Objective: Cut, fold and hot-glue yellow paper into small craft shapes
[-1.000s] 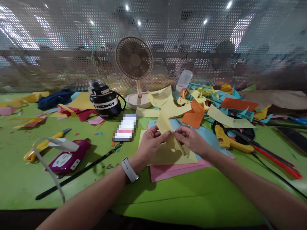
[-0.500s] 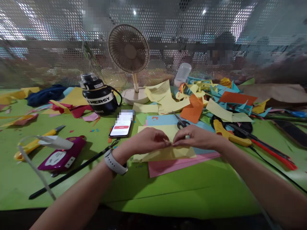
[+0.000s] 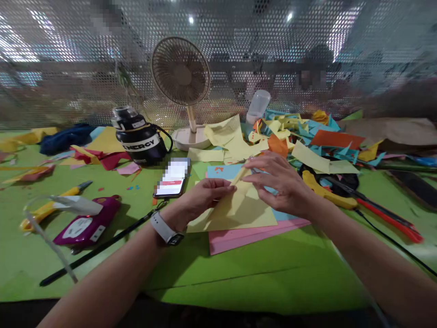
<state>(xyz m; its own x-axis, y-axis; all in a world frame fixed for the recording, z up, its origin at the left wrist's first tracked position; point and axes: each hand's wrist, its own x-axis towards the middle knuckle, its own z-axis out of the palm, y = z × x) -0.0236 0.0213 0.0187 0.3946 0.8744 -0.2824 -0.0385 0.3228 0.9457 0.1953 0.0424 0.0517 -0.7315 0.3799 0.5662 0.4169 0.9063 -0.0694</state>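
Observation:
My left hand (image 3: 208,196) pinches the lower end of a narrow pale yellow paper strip (image 3: 240,175) that looks folded or rolled. At its far end, the fingertips of my right hand (image 3: 282,182) close on the strip, with the other fingers curled loosely. Under both hands is a pale yellow sheet (image 3: 254,214), lying on a blue sheet (image 3: 218,171) and pink sheets (image 3: 232,239). Whether the strip is part of that yellow sheet I cannot tell. The scissors seen earlier behind the sheets are hidden by my right hand.
A phone (image 3: 173,177), a black jug (image 3: 143,143) and a fan (image 3: 186,75) stand beyond my left hand. Paper scraps (image 3: 235,143) pile up behind. At right lie a yellow glue gun (image 3: 324,193) and a red-handled tool (image 3: 389,218); at left, a purple device (image 3: 90,223).
Both hands were low together at a crease in the yellow paper. Now the right hand is raised and turned, and the narrow strip stands tilted between the hands.

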